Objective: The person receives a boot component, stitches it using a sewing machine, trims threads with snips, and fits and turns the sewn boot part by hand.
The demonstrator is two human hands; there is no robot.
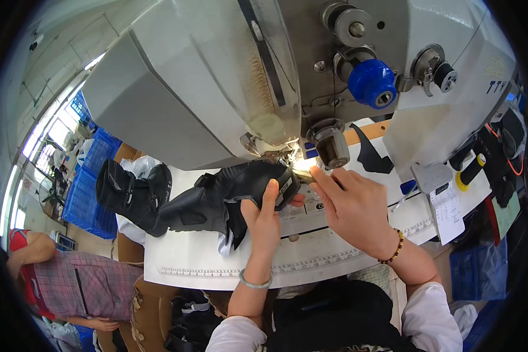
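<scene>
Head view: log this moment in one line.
left grip: holding black boot upper | right grip: near lit needle area, contact unclear | sewing machine: above boot upper | ruler strip: along table's near edge

Your workpiece [208, 202] is black, your table [179, 252] white, the sewing machine [199, 70] grey-white with a blue knob [369, 82], your bangle [256, 285] pale green, a co-worker's garment [102, 284] pinkish-grey plaid.

The footwear [196, 205] lay on the table [188, 258], extending leftward from the left hand [261, 226], while the sewing machine [188, 76] stood beyond both hands, the paper sheet [447, 214] was right of the right hand [358, 205], and the crates [88, 202] were farther left of the left one.
</scene>
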